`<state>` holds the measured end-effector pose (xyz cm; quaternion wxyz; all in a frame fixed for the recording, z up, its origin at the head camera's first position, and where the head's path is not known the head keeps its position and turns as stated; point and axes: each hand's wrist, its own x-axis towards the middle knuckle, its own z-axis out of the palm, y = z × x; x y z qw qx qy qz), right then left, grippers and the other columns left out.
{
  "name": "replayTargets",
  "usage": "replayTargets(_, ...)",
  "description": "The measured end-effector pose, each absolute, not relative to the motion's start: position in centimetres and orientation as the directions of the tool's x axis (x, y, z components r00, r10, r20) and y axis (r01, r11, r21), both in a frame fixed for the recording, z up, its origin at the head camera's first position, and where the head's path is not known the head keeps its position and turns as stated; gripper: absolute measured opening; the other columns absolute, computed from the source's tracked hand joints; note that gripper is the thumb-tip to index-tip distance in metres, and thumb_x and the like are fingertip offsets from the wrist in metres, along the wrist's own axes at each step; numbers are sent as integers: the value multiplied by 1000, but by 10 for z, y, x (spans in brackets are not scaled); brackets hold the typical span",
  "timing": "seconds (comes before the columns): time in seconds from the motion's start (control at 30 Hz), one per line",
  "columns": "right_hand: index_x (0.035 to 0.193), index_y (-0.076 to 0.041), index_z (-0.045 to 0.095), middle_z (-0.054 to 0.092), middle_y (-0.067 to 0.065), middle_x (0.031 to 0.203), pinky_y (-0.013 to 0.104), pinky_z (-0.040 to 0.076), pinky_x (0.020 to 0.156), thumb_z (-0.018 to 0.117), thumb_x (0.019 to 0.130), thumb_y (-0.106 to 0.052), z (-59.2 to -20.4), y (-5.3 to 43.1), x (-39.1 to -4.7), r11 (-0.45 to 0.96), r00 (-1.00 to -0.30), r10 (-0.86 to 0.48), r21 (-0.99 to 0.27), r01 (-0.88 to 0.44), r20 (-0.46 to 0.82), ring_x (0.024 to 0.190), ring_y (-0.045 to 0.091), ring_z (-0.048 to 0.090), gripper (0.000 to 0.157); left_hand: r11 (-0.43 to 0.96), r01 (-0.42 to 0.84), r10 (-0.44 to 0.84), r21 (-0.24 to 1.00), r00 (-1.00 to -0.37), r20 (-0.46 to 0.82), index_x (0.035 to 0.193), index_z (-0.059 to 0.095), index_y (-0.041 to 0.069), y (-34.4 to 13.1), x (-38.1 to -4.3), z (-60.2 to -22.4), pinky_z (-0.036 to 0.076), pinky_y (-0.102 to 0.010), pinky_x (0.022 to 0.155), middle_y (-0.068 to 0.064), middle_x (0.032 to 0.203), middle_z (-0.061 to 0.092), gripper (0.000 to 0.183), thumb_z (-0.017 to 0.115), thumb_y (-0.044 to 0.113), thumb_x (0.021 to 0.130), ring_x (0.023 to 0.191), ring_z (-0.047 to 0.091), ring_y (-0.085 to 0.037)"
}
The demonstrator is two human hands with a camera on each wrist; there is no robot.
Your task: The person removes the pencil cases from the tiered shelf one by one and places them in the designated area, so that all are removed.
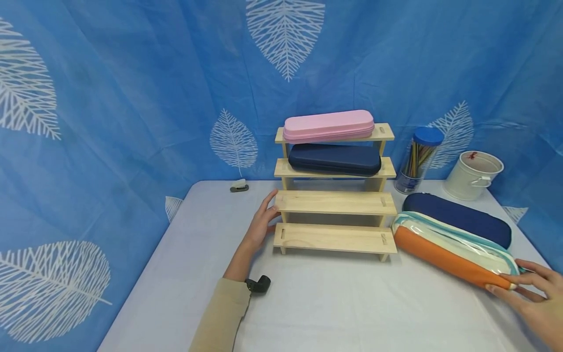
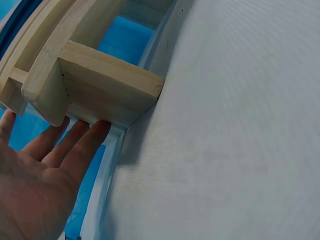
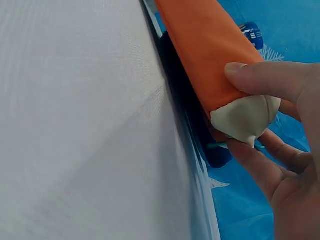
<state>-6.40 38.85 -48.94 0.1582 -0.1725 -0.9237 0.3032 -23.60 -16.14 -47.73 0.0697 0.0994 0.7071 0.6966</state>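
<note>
Pinching one end of the orange case (image 1: pixel 448 260): right hand (image 1: pixel 544 304). Case just right of the wooden rack (image 1: pixel 336 202). Left hand (image 1: pixel 258 227) touches rack's side, fingers relaxed. Held one-ended, case could swing, knock the rack.

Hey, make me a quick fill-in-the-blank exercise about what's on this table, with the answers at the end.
1. The wooden rack has ____ shelves.
2. The case on the top shelf is colored ____.
3. The right hand holds one end of a clear-topped case whose long near side is ____.
4. The clear jar beside the white bucket has a ____ lid.

Missing words: four; pink; orange; blue.
</note>
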Motion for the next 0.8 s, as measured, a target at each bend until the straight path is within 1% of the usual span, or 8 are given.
replayTargets(0.07,100,14,62,28,25,145,41,42,88,84,71,-5,-489,388,-64,773,-898,397,-597,217,188,133,45,25,41,8,42,237,999,-971,39,152,25,39,-161,-236,-476,38,-60,97,-2,153,26,61,47,52,97,132,39,-30)
replayTargets(0.13,97,15,61,27,27,144,46,41,89,84,71,-4,-488,387,-64,774,-902,392,-595,217,180,132,48,26,39,7,40,237,999,-971,37,151,26,40,-161,-235,-476,38,-60,97,-1,153,26,59,47,52,97,132,39,-30)
replayTargets(0.17,96,15,60,26,28,144,50,40,88,84,72,-4,-487,386,-65,774,-904,392,-593,222,173,131,49,26,39,5,37,237,999,-971,35,150,26,41,-161,-235,-476,37,-60,97,-1,153,26,58,47,51,97,132,39,-30)
replayTargets(0.2,96,15,60,26,28,144,55,39,86,84,72,-4,-486,385,-65,776,-904,395,-587,231,166,130,50,27,39,5,35,238,999,-971,33,150,26,41,-161,-235,-475,37,-59,98,0,153,26,57,47,51,98,132,39,-30)
replayTargets(0.3,98,17,60,26,30,144,60,37,85,84,72,-3,-485,383,-65,770,-903,401,-590,241,153,130,51,26,41,10,26,244,1000,-970,23,151,25,40,-161,-235,-475,37,-59,99,0,153,25,57,45,50,98,133,39,-29)
replayTargets(0.53,103,18,61,26,31,144,62,38,82,84,72,-7,-491,386,-65,775,-905,406,-574,266,128,131,51,25,46,12,6,279,1000,-960,3,154,19,34,-163,-236,-473,36,-59,99,-5,156,19,56,41,40,103,135,34,-32)
replayTargets(0.67,103,17,61,27,29,145,56,40,84,84,72,-5,-495,389,-66,761,-897,421,-589,271,132,131,50,27,44,31,14,284,999,-959,5,155,17,30,-161,-229,-460,36,-59,98,-7,156,19,55,38,34,104,135,35,-34)
replayTargets(0.8,104,17,57,22,30,147,57,41,85,83,73,-3,-494,388,-69,749,-898,429,-593,295,95,132,51,25,45,30,15,278,999,-960,6,154,20,32,-159,-221,-447,35,-59,100,-7,156,21,53,39,33,104,134,36,-33)
